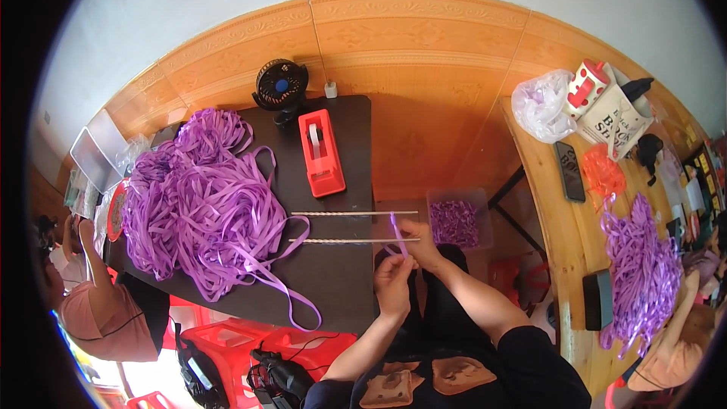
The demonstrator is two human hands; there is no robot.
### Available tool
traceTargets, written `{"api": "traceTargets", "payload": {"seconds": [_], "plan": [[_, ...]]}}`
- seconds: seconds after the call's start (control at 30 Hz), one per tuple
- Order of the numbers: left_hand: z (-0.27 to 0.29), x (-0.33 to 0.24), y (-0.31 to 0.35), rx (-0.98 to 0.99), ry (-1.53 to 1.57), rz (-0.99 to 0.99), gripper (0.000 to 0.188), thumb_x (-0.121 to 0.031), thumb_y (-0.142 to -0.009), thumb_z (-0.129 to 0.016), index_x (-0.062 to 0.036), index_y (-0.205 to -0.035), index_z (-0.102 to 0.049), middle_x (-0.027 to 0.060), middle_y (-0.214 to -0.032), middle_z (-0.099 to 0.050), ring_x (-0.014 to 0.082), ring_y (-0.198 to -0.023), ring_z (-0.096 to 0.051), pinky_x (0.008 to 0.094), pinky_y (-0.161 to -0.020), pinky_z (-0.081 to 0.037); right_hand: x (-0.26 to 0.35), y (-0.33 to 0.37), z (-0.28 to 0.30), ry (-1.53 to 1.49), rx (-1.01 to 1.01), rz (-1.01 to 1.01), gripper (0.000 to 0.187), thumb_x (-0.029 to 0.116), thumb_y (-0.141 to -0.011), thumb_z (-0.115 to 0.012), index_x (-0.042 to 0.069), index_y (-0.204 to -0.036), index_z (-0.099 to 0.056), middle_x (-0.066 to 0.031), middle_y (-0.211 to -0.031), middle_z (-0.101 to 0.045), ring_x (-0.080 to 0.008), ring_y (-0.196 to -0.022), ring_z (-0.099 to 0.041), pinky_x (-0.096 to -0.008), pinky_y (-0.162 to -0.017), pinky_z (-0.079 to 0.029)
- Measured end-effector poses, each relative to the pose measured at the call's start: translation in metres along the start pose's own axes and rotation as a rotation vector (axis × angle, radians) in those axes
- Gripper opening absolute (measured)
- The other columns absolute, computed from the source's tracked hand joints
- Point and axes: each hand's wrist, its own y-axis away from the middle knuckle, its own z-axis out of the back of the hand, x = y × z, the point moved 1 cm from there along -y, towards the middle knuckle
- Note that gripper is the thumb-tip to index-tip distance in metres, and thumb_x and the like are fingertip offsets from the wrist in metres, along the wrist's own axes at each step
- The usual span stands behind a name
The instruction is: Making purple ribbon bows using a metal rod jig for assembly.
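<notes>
Past the edge of a black table (pixel 341 280), the left hand (pixel 394 288) and right hand (pixel 422 244) work close together above the wearer's lap, some fingertips hidden by other fingers. Where the strip (pixel 397 231) goes below the left fingers is hard to make out. At the picture's sides, two other people are cut off by the dark fisheye rim. The left thumb and fingers are closed in a pinch on the purple strip, which runs up to the farther of two rods (pixel 344 213). The right hand is curled at the rods' ends, the nearer rod crossing it; whether its fingers grip anything cannot be told. Both rods are thin, pale and straight, with a twisted look, lying side by side and jutting off the tabletop. Left of them sprawls a heap (pixel 204 212) of flat, satiny purple ribbon, one loose loop trailing toward the table's near edge. Beyond stands a glossy red tape dispenser (pixel 321 153); right of the table, a translucent bin (pixel 485 235) holds small purple pieces (pixel 454 221).
</notes>
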Motion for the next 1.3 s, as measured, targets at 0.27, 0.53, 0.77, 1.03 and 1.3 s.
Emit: {"api": "traceTargets", "payload": {"seconds": [0.27,0.53,0.77,1.03,1.3], "plan": [[0.023,-0.014,0.07,0.035,-0.072,0.195,0.005,-0.001,-0.087,-0.064,0.0017,-0.091,-0.064,0.0059,-0.082,-0.067,0.0112,-0.074,-0.062,0.0228,-0.074,-0.049,-0.028,0.069,-0.013,-0.139,0.0,-0.254,0.008,0.003,-0.078,-0.067,0.0,-0.085,-0.065,0.0007,-0.074,-0.062,-0.0048,-0.069,-0.054,-0.0214,-0.06,-0.044],[0.061,-0.019,0.094,0.048,-0.196,0.305,0.003,0.001,-0.086,-0.063,0.0018,-0.088,-0.064,0.0083,-0.078,-0.067,0.0129,-0.069,-0.064,0.0239,-0.066,-0.053,-0.031,0.136,-0.036,-0.16,0.05,-0.391,0.005,0.001,-0.074,-0.065,0.0,-0.078,-0.062,0.0,-0.067,-0.059,-0.0051,-0.062,-0.053,-0.0221,-0.055,-0.042],[0.075,-0.016,0.104,0.013,-0.17,0.292,0.004,0.003,-0.084,-0.064,0.0024,-0.088,-0.065,0.0075,-0.079,-0.068,0.0118,-0.068,-0.064,0.0213,-0.065,-0.05,-0.027,0.171,-0.052,-0.447,0.014,-0.451,0.005,-0.004,-0.076,-0.062,0.0,-0.08,-0.061,-0.0007,-0.07,-0.059,-0.0063,-0.062,-0.053,-0.0209,-0.055,-0.041],[0.099,-0.001,0.095,-0.023,-0.21,0.2,0.003,0.003,-0.084,-0.064,0.0004,-0.085,-0.065,0.0062,-0.076,-0.067,0.0104,-0.065,-0.062,0.0208,-0.061,-0.049,-0.008,0.193,-0.059,-0.536,0.081,-0.685,0.005,-0.001,-0.076,-0.065,0.003,-0.077,-0.062,-0.0014,-0.07,-0.06,-0.0076,-0.062,-0.054,-0.0212,-0.057,-0.042],[0.092,-0.015,0.084,0.08,-0.353,0.286,0.006,0.003,-0.079,-0.07,-0.0014,-0.08,-0.066,0.0002,-0.074,-0.064,0.0041,-0.063,-0.055,0.0182,-0.059,-0.043,0.004,0.195,-0.054,-0.523,0.107,-0.849,0.006,0.004,-0.074,-0.069,0.005,-0.074,-0.063,-0.0023,-0.068,-0.063,-0.0089,-0.057,-0.058,-0.0197,-0.05,-0.042]]}}
